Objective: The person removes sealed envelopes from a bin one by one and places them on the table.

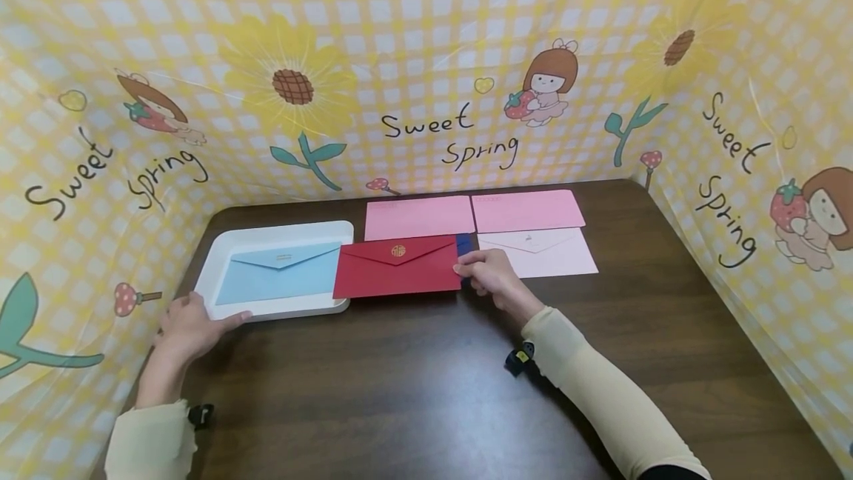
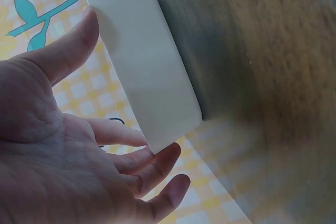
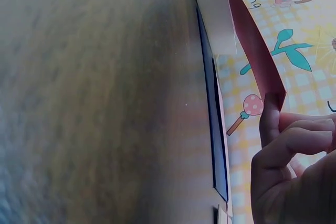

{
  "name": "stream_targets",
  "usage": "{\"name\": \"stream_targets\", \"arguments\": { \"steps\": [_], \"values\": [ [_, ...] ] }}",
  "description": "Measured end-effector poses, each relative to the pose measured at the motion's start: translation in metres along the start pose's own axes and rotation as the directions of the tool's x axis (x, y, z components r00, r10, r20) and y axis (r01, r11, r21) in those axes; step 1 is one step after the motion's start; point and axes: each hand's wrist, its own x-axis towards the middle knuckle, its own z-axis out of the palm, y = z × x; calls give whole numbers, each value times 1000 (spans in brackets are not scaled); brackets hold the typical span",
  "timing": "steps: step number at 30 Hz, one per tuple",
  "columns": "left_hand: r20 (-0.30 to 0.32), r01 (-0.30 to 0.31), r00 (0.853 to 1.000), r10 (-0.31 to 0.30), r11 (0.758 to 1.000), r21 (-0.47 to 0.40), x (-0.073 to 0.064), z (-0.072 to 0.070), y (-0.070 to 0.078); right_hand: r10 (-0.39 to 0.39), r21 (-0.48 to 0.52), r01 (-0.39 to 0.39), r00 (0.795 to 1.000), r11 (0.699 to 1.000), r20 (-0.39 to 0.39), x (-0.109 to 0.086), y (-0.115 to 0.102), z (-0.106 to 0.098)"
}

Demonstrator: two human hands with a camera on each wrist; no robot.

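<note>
First, left hand: [image 1: 189,324] at the near left corner of the tray; fingers spread apart, thumb and fingertips touching the outer wall.
Tray: [image 1: 300,310] white, flat on the counter [image 1: 400,376]. Uneven pressure at this corner could slide or tip it.
Blue envelope: [image 1: 280,280] inside the tray, flap upward; its right end is hidden under the red envelope. A low pass of that envelope could drag it askew.
Red envelope: [image 1: 396,276] left end over the tray's right rim, right end raised above the counter. Whether the left end touches the rim cannot be told. If carried too low, the leading edge could catch the rim and bend.
Pink envelopes: [image 1: 418,218] [image 1: 528,210] two, side by side along the back.
Navy envelope: [image 1: 463,244] on the counter, mostly covered in the head view by the red one.
Right hand: [image 1: 489,272] thumb and fingers pinched together on the red envelope's right edge. Gripping one end only, it could let the free end sag or twist; a loose pinch could drop it.
White envelope: [image 1: 553,261] flat, right of this hand.
</note>
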Motion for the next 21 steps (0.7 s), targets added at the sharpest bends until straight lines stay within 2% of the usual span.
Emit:
{"name": "stream_targets", "arguments": {
  "steps": [6,21],
  "values": [
    [-1,-17,1000,17,1000,1,-1,-1,0,6,0,-6,1000,1000,2,-2,0,-3],
    [-1,-8,1000,8,1000,-9,-3,-1,3,-24,-14,24,1000,1000,17,-8,5,-13]
  ]
}}
